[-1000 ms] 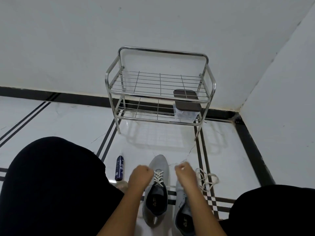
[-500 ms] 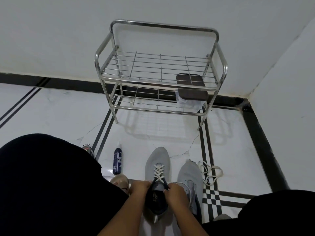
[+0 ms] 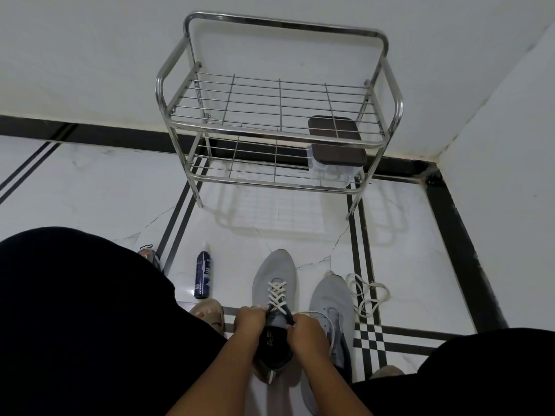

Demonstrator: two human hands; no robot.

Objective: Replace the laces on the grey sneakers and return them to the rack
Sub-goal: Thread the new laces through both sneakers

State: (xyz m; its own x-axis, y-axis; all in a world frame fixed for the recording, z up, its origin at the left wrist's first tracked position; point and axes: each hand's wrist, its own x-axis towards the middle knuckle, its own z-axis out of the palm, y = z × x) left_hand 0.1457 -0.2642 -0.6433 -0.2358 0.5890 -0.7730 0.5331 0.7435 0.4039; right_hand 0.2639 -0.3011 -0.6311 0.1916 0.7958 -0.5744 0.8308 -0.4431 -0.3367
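Lower centre: grey mesh sneaker with white criss-crossed lace (image 3: 274, 283) on the white tiled floor (image 3: 99, 190) — left hand (image 3: 250, 321) and right hand (image 3: 306, 330) curled, gripping its dark collar. Second grey sneaker (image 3: 330, 301) just right; steel wire rack (image 3: 279, 115) stands upper centre.

Grey sneakers (image 3: 274, 271) with white criss-cross laces (image 3: 277, 295), silver rack (image 3: 279, 109), navy bottle (image 3: 203, 279), black-striped white floor (image 3: 405, 250)
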